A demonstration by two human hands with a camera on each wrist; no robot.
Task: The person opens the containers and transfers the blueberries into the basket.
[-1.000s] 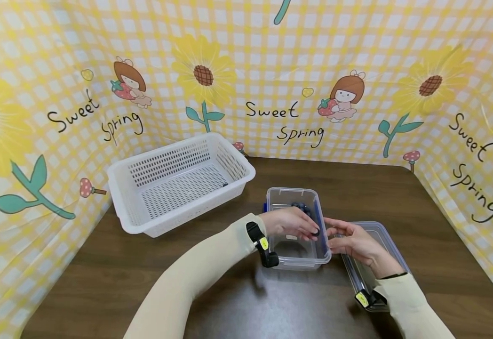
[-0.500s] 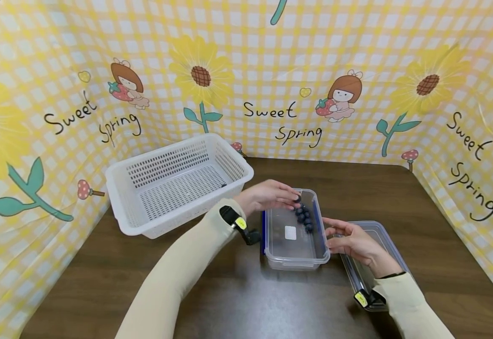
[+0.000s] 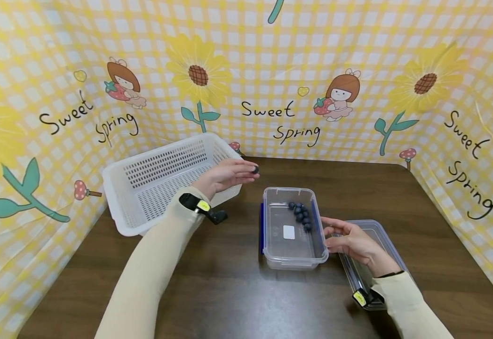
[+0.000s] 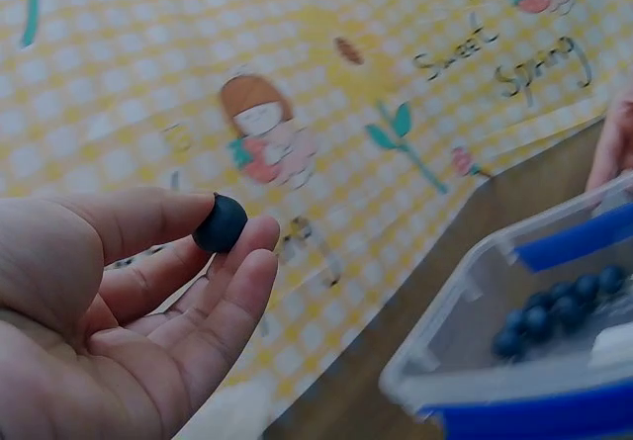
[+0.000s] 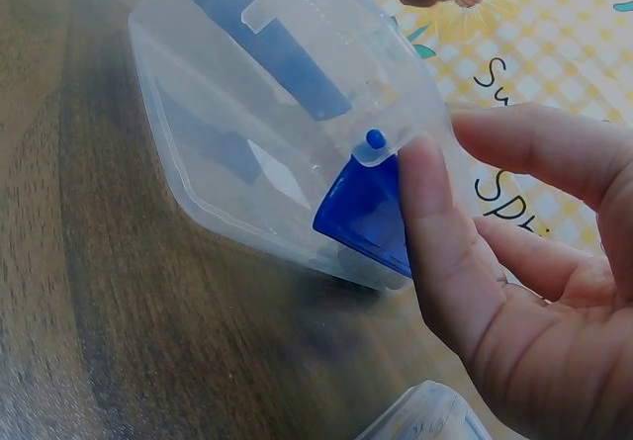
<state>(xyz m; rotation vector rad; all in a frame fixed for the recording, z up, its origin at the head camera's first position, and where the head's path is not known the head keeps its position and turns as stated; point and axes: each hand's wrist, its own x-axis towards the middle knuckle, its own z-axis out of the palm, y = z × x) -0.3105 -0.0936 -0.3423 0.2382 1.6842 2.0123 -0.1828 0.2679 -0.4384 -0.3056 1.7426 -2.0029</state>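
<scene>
My left hand (image 3: 229, 175) pinches a blueberry (image 4: 221, 224) between thumb and fingertips. It hovers above the right end of the white slotted basket (image 3: 119, 197), hiding part of its inside. Several more blueberries (image 3: 299, 215) lie in the far right part of a lidless clear plastic container (image 3: 296, 260). At that container's right wall, my right hand (image 3: 354, 242) holds it with thumb and fingers. The thumb lies over a blue side latch (image 5: 361, 208) in the right wrist view.
A clear lid-like plastic piece (image 3: 375, 228) with a bluish rim lies on the dark wooden table (image 3: 238, 292), partly under the right hand and wrist. A yellow checked cloth (image 3: 246, 70) walls the table at the back and sides.
My left hand has risen out of the clear container and moved left to the basket, carrying a blueberry. The right hand has stayed at the container's right wall.
</scene>
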